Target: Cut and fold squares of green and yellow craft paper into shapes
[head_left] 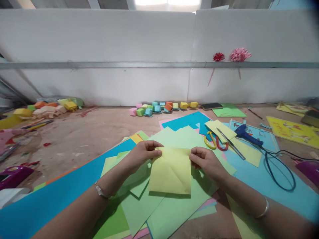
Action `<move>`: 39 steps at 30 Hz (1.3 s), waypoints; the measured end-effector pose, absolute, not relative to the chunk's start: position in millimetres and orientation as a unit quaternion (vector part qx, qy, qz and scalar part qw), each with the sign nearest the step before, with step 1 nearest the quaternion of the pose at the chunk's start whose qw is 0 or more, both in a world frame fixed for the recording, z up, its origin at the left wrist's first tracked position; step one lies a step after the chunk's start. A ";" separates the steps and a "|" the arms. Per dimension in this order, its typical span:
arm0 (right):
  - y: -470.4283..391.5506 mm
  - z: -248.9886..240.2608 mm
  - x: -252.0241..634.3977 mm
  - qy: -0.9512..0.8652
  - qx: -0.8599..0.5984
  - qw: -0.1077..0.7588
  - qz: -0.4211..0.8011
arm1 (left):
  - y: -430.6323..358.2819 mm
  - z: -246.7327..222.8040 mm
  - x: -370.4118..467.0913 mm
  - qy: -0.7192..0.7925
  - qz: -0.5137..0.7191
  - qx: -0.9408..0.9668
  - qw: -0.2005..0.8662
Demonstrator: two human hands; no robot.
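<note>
Head view: a person's hands are apart, each pinching a square of yellow paper between thumb and fingers, the left hand at its upper left corner, the right hand near its upper right. The square is over overlapping light green sheets on a brown tabletop. A blue glue gun lies to the right; small coloured cubes sit behind.

**Bare Forearms, Silvery Bands**

Both the left forearm and right forearm are bare, as are the hands. A slim, pale bracelet circles the left wrist — its chunkier piece too blurred for detail. The right forearm wears a bangle — narrow, smooth, silvery.
</note>
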State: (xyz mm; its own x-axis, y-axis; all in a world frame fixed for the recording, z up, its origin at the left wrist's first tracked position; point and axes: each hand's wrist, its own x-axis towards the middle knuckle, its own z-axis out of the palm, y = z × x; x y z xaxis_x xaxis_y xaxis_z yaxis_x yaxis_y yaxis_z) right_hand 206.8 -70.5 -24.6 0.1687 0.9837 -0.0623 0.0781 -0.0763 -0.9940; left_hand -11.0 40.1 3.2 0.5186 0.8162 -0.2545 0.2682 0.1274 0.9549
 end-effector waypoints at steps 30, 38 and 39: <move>-67.2 -28.7 212.5 -0.510 -0.636 0.462 0.350 | 34.0 -8.1 -3.2 0.403 0.275 0.771 0.409; -65.0 -28.4 217.4 -0.517 -0.649 0.479 0.287 | 37.9 -14.5 -6.8 0.410 0.243 0.758 0.446; -64.6 -29.1 218.0 -0.521 -0.648 0.476 0.286 | 37.5 -14.2 -6.7 0.407 0.243 0.758 0.448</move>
